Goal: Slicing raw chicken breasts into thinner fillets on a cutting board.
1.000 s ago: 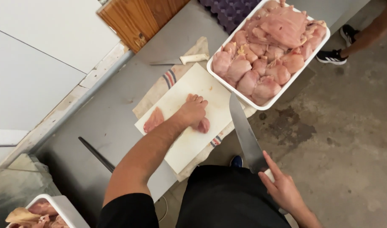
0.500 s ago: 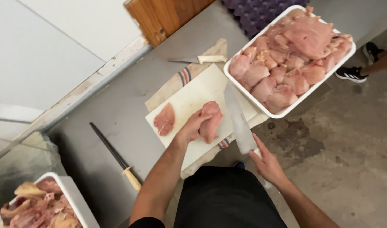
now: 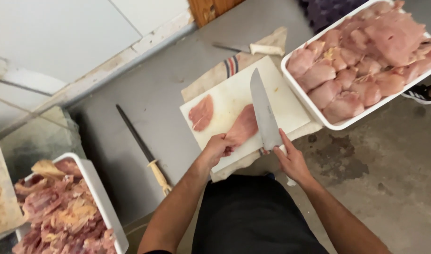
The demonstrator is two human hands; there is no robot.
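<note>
A white cutting board [image 3: 229, 94] lies on a cloth on the grey counter. Two raw pink chicken pieces rest on it: a small one [image 3: 201, 113] at the left and a larger one [image 3: 246, 124] near the front edge. My left hand [image 3: 218, 148] grips the near end of the larger piece. My right hand [image 3: 290, 160] holds a big chef's knife [image 3: 263, 110] by its handle, the blade pointing away over the board just right of that piece.
A white tray [image 3: 314, 110] full of raw chicken pieces stands at the right. Another white tray [image 3: 100, 197] with meat scraps sits at lower left. A sharpening steel [image 3: 140, 143] lies on the counter; a small knife [image 3: 253, 48] lies behind the board. A shoe [image 3: 420, 94] shows on the floor.
My left hand has slid back to the near end of the larger chicken piece. My right hand has brought the knife up over the board, next to that piece.
</note>
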